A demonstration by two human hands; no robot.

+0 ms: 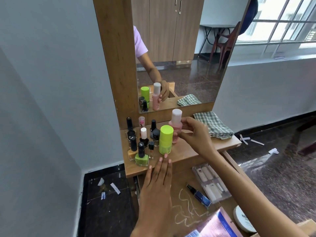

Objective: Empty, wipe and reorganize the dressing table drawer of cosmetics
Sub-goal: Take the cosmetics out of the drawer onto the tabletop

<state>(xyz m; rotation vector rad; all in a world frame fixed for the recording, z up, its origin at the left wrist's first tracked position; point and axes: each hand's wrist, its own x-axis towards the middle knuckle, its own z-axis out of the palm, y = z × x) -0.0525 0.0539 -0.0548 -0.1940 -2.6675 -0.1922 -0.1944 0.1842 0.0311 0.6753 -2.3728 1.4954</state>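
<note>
My right grip (191, 134) pinches the pink bottle (176, 127) upright on the bench (205, 147) beside the green bottle (165, 140), while my left grip (159, 177) lies flat, fingers straight.

The wooden tabletop (188, 151) is carrying nail polish bottles (141, 147) clustering at nine o'clock, a green bottle (165, 140) standing centrally, and a checked cloth (213, 124) lying at two o'clock.

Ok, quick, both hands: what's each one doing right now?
Left hand: open, fingers straight, holding nothing, fingertips at the tabletop's front edge.
Right hand: fingers pinch the pink bottle, which stands upright behind the green bottle.
</note>
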